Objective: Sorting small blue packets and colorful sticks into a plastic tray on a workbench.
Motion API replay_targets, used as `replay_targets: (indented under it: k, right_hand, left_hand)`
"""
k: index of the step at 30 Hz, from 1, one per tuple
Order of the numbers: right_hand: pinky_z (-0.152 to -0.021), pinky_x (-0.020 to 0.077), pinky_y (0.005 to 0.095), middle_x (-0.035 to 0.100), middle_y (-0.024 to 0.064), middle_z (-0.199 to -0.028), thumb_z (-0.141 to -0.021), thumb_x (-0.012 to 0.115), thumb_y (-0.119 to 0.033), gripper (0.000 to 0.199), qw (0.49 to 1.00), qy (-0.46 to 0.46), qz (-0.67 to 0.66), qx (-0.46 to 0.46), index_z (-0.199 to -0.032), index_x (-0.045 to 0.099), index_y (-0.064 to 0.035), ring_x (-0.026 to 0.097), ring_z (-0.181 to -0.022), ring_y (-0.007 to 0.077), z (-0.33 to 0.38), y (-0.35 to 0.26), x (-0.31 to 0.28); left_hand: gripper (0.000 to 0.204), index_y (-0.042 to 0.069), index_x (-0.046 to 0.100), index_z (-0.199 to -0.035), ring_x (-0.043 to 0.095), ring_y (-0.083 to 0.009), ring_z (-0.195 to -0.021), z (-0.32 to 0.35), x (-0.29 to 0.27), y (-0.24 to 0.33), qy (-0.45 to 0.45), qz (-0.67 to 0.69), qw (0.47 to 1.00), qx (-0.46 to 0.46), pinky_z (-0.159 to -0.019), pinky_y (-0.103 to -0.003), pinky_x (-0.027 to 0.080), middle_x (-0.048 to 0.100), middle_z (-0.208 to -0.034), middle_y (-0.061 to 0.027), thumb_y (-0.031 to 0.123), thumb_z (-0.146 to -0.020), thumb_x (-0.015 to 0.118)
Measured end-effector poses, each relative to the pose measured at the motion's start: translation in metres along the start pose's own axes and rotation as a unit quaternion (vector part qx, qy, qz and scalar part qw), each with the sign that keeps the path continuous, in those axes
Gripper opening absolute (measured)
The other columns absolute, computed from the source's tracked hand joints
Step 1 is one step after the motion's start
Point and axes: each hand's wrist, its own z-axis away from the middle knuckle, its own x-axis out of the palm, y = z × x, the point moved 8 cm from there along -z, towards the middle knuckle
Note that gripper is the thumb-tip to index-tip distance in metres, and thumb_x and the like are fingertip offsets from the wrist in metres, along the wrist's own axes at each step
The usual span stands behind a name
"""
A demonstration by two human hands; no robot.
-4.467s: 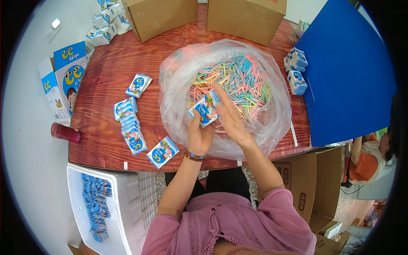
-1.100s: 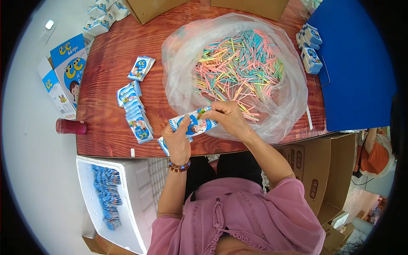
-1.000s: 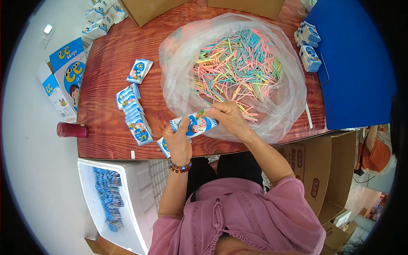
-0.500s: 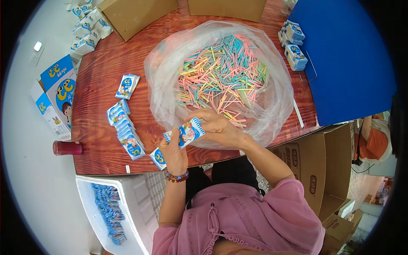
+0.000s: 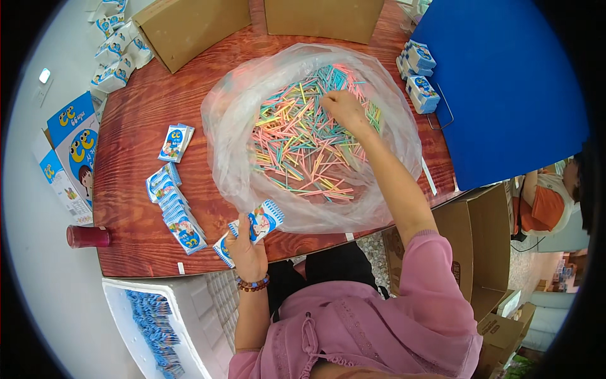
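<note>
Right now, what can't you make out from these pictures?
Unclear in the head view:
Whether the right hand grips any sticks: its curled shape hides what is beneath.
Part of the lower packet: the left hand covers it.
Tops of the cardboard boxes: upper edge cuts them off.
The foam box's near end: cut off below.

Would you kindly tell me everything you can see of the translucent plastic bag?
The plastic bag looks thin, translucent and crumpled, wide open at the top and spread in a rough ring. It rests on the reddish table and holds many thin pink, yellow and bluish sticks. The right hand is in its opening, at the sticks; whether the packet in the left hand touches its near edge is unclear.
</note>
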Motion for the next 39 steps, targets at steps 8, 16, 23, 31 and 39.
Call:
replay_targets:
  k: [8, 16, 23, 31, 39]
  right_hand:
    - [-0.062, 0.0462, 0.0415, 0.064, 0.0131, -0.069, -0.083, 0.057, -0.03, 0.03, 0.974, 0.171, 0.149, -0.012, -0.08, 0.067, -0.0025, 0.063, -0.063, 0.0297, -0.036, 0.021, -0.042]
    - [-0.054, 0.0445, 0.0354, 0.061, 0.0075, -0.062, -0.085, 0.058, -0.045, 0.046, 0.994, 0.019, 0.086, -0.065, -0.075, 0.065, -0.0008, 0.058, -0.058, 0.0165, -0.052, -0.023, -0.023]
    - [-0.05, 0.0438, 0.0266, 0.065, 0.0055, -0.094, -0.086, 0.064, -0.052, 0.054, 0.927, -0.098, -0.324, 0.159, -0.104, 0.062, -0.0005, 0.058, -0.066, 0.0133, -0.072, -0.034, 0.031]
    - [-0.099, 0.042, 0.04, 0.064, 0.0133, -0.113, -0.084, 0.065, -0.029, 0.045, 0.934, -0.008, -0.17, -0.314, -0.12, 0.059, -0.0029, 0.056, -0.113, 0.0314, -0.121, -0.089, 0.014]
    - [-0.113, 0.0285, 0.0392, 0.05, 0.0164, -0.139, -0.097, 0.038, -0.042, 0.051, 0.971, -0.137, 0.096, -0.17, -0.135, 0.053, -0.0119, 0.042, -0.133, 0.0326, -0.202, -0.041, 0.056]
  left_hand:
    - [0.011, 0.004, 0.063, -0.088, 0.067, -0.0137, -0.077, 0.005, -0.001, 0.025, 0.018, 0.011, 1.0, -0.005, -0.069, -0.029, 0.055, 0.068, -0.087, -0.0048, 0.012, -0.095, 0.06]
    - [0.012, 0.003, 0.065, -0.086, 0.065, -0.0108, -0.071, -0.001, -0.001, 0.02, 0.019, -0.014, 0.999, 0.023, -0.066, -0.026, 0.052, 0.068, -0.084, -0.0043, 0.011, -0.094, 0.062]
    - [0.013, 0.0, 0.068, -0.08, 0.056, -0.0245, -0.106, -0.021, 0.126, 0.064, -0.124, -0.549, 0.741, 0.367, -0.088, -0.037, 0.041, 0.064, -0.112, -0.0097, 0.012, -0.079, 0.073]
    - [0.023, 0.005, 0.072, -0.075, 0.026, -0.0393, -0.138, -0.123, 0.199, 0.043, -0.098, -0.674, 0.535, 0.5, -0.105, -0.057, 0.018, 0.046, -0.141, -0.0095, 0.027, -0.07, 0.079]
    - [0.025, 0.003, 0.074, -0.087, 0.056, -0.0304, -0.114, -0.284, 0.155, 0.073, -0.076, -0.554, 0.758, 0.334, -0.093, -0.038, 0.044, 0.063, -0.116, -0.0164, 0.026, -0.078, 0.078]
